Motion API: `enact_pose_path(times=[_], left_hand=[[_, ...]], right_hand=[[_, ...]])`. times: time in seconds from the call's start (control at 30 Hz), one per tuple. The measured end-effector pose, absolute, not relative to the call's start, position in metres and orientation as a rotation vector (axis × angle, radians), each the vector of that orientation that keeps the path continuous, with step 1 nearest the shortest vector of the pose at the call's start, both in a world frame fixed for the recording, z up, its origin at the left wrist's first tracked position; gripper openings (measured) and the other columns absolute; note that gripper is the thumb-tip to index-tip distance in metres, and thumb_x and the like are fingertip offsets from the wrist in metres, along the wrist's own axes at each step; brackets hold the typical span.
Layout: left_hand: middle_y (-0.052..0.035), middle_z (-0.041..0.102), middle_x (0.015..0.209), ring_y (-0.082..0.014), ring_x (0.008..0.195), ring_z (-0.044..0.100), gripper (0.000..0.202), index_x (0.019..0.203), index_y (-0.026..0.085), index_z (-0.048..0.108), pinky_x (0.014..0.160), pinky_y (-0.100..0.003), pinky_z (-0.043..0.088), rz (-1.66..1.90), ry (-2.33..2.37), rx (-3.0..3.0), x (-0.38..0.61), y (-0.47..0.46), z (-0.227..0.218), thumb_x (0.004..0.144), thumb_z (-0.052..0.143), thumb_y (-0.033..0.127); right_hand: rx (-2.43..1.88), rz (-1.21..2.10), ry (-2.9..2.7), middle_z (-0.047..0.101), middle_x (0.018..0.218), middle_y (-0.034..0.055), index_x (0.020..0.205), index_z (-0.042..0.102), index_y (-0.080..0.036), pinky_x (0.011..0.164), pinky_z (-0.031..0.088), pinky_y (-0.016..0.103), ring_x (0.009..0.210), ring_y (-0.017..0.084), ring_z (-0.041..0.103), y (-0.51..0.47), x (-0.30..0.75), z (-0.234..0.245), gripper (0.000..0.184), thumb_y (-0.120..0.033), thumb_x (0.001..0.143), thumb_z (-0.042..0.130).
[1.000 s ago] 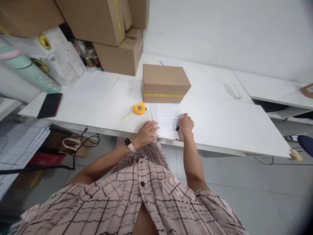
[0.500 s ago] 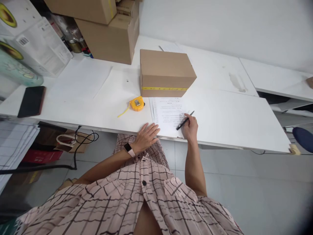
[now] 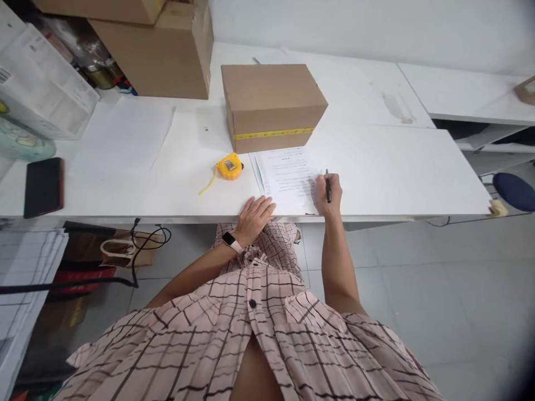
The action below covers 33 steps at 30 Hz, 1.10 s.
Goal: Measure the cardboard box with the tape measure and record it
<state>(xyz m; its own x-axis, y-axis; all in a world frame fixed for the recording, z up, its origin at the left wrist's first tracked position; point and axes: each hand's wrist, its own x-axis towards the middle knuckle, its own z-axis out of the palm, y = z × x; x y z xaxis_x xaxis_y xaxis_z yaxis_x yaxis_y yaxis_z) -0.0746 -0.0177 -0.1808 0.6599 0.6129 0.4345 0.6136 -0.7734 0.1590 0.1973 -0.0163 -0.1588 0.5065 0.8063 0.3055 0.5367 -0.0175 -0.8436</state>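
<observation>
My right hand (image 3: 329, 192) is closed around a black pen (image 3: 328, 194) at the right side of the printed sheets (image 3: 288, 175). Whether the pen's tip touches paper is hidden. Flat on the desk's front edge lies my left hand (image 3: 254, 218), fingers spread, its fingertips at the lower left corner of the sheets. Just behind the paper stands a closed cardboard box (image 3: 271, 106) with a yellow measuring strip across its front. A yellow tape measure (image 3: 230, 166) rests to the left of the sheets, a short end of its tape pulled out.
Larger cardboard boxes (image 3: 167, 58) are stacked at the back left. Blank white paper (image 3: 121, 136) and a dark phone (image 3: 44, 187) lie on the left of the white desk (image 3: 397, 178). A black cable (image 3: 134, 245) hangs below the front edge. A blue stool (image 3: 516, 192) stands far right.
The pen has turned in my right hand, from slanting across the fingers to pointing nearly upright in the view. My left hand stays at the paper's corner. The whole view has shifted slightly.
</observation>
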Motion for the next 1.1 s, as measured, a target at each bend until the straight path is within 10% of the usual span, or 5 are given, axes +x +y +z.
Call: enact_pose_path(times=[0.37,0.83,1.1], left_hand=[[-0.011,0.061,0.142,-0.028,0.132,0.056,0.039,0.135,0.016,0.061,0.115,-0.049,0.039,-0.774,-1.037,-2.839,-0.071,-0.017,-0.186,0.102,0.051,0.034],[-0.0123,0.072,0.118,-0.026,0.121,0.065,0.023,0.115,0.016,0.069,0.105,-0.044,0.051,-1.159,-0.975,-2.651,-0.071,-0.024,-0.194,0.098,0.059,0.028],[-0.0079,0.074,0.113,-0.025,0.118,0.067,0.017,0.11,0.021,0.07,0.102,-0.043,0.055,-1.236,-1.046,-2.663,-0.069,-0.025,-0.193,0.094,0.066,0.026]], right_hand=[[-1.619,0.341,-1.111,0.069,0.108,0.0108,0.124,0.058,-0.02,0.091,0.049,0.042,0.098,0.021,0.064,-0.015,0.204,-0.165,0.048,-0.057,0.097,0.043],[-1.646,0.339,-0.974,0.072,0.101,0.0094,0.116,0.066,-0.018,0.09,0.051,0.041,0.094,0.022,0.066,-0.022,0.192,-0.152,0.052,-0.061,0.091,0.05],[-1.461,0.837,-1.082,0.042,0.048,-0.005,0.066,0.062,-0.02,0.054,0.038,0.028,0.047,0.011,0.041,-0.019,0.1,-0.13,0.052,-0.062,0.094,0.049]])
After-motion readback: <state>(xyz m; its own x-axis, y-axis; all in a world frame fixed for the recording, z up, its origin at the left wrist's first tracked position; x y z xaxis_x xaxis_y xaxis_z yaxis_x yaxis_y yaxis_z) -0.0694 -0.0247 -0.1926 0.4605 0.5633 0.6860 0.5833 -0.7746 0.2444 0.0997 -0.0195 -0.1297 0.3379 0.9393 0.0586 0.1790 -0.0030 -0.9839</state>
